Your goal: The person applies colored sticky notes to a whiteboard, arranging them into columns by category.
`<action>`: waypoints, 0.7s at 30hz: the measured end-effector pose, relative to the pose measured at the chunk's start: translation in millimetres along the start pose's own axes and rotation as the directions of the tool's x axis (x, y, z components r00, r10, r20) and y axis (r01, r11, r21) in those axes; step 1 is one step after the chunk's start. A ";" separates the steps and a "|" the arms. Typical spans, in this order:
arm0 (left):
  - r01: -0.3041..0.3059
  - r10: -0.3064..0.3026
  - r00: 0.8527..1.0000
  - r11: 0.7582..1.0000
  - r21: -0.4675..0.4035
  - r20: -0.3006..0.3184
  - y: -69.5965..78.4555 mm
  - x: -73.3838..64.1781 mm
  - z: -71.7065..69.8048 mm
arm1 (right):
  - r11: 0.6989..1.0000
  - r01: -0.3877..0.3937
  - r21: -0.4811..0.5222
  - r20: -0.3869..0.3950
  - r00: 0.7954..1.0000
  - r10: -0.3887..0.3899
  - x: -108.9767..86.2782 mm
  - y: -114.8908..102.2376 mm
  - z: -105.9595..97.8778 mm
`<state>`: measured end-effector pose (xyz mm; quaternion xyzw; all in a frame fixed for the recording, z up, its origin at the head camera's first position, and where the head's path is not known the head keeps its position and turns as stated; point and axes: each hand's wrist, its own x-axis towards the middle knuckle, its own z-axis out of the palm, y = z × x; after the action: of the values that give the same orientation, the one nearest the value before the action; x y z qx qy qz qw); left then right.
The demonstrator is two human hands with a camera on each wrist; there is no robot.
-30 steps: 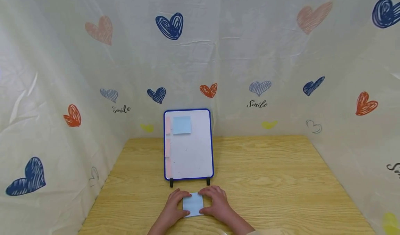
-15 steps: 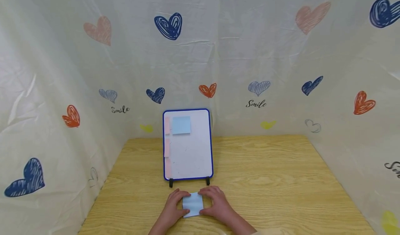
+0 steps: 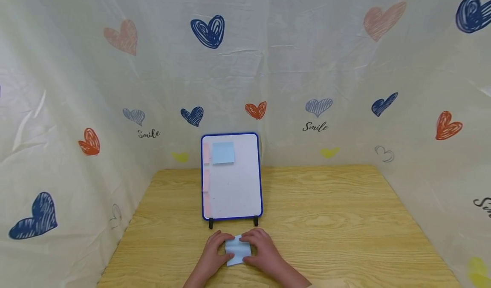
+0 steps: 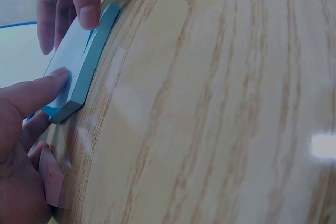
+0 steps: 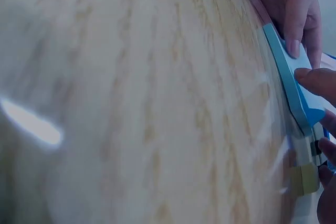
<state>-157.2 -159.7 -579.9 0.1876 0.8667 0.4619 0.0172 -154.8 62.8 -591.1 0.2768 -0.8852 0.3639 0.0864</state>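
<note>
A thick pad of light blue sticky notes lies on the table between both hands, below the whiteboard. My left hand grips its left side, thumb at the near corner and fingers at the far one. On the opposite side, my right hand holds the top sticky note between thumb and fingers. That sheet stands slightly off the pad at the right, with darker blue showing beneath. A small pink pad sits beside the left palm. By the right fingers is a small yellow pad.
A blue-framed whiteboard stands on black feet just beyond the hands. It carries a blue sticky note and several pink strips along its left edge. A heart-printed curtain encloses the wooden table.
My right fingertips have moved slightly inward over the pad, and the top sheet now looks more bowed and creased. The left hand has stayed nearly still.
</note>
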 end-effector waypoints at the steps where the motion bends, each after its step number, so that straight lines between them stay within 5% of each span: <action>1: 0.008 -0.008 1.000 1.000 -0.002 0.003 0.2 0.5 0.2 | 1.000 0.000 0.003 -0.003 1.000 0.000 0.0 0.7 0.0; 10: 0.117 -0.116 0.993 0.992 -0.046 0.024 1.4 3.4 0.1 | 1.000 0.021 0.013 -0.031 0.999 -0.020 1.2 4.5 1.6; 21: 0.165 -0.162 0.986 0.983 -0.078 0.044 5.2 1.7 -0.8 | 0.998 -0.048 0.033 -0.046 0.998 0.050 3.9 -4.5 2.6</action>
<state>-157.3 -157.1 -575.1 0.1236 0.8593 0.4900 0.0789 -155.3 56.7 -589.0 0.2478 -0.8836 0.3861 0.0938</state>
